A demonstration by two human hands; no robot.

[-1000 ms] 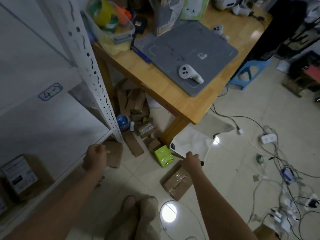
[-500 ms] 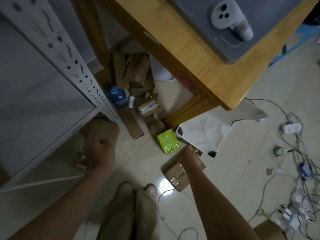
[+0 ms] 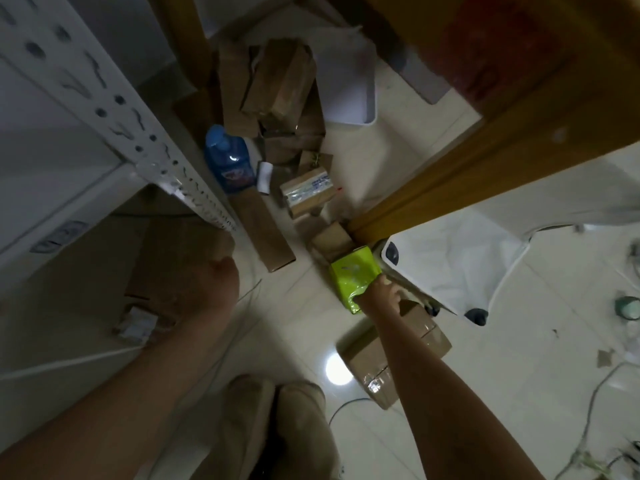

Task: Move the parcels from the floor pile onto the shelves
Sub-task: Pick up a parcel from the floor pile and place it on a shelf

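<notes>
1. Reaching further than half a second ago, the right hand (image 3: pixel 382 294) now closes on the green parcel (image 3: pixel 353 277) on the floor.
2. Left hand (image 3: pixel 211 289) is curled by the shelf post (image 3: pixel 138 140); what it holds cannot be told.
3. Brown parcels (image 3: pixel 280 81) lie piled under the worktop (image 3: pixel 519 133), beside a blue bottle (image 3: pixel 230 161).
4. One taped box (image 3: pixel 374 368) lies under the right forearm.

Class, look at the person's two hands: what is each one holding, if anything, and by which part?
The right hand closes on the near lower corner of the green packet. The left hand rests at a brown box on the low shelf; its fingers are hidden, so any hold cannot be told.
</notes>
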